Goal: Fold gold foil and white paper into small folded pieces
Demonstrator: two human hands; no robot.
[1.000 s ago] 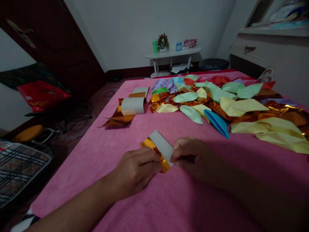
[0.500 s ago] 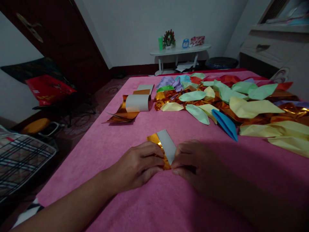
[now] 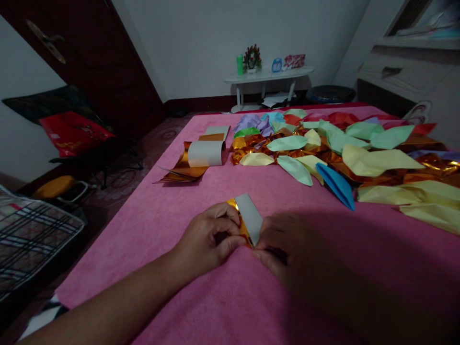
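A small sheet of gold foil paper [image 3: 249,215] with a pale grey back lies partly folded on the pink cloth [image 3: 172,215]. My left hand [image 3: 214,235] grips its left side, fingers curled, thumb near the lower corner. At its lower right edge, my right hand [image 3: 278,239] pinches the paper, and its fingers are in shadow. Beyond my hands, to the left, rests a stack of gold sheets with grey backs [image 3: 204,154], some of them curled over. To the right is a spread of folded paper pieces in yellow, green, purple and gold [image 3: 381,160].
A blue folded paper [image 3: 336,186] lies nearest my right hand. At the back wall a white table [image 3: 269,74] holds a plant, a green cup and a blue clock. A chair with a red bag [image 3: 75,134] stands at the left, beside a plaid item [image 3: 36,239].
The fingers of my left hand have curled further and now cover more of the gold left part of the paper. My right hand has shifted slightly, still pinching the lower corner.
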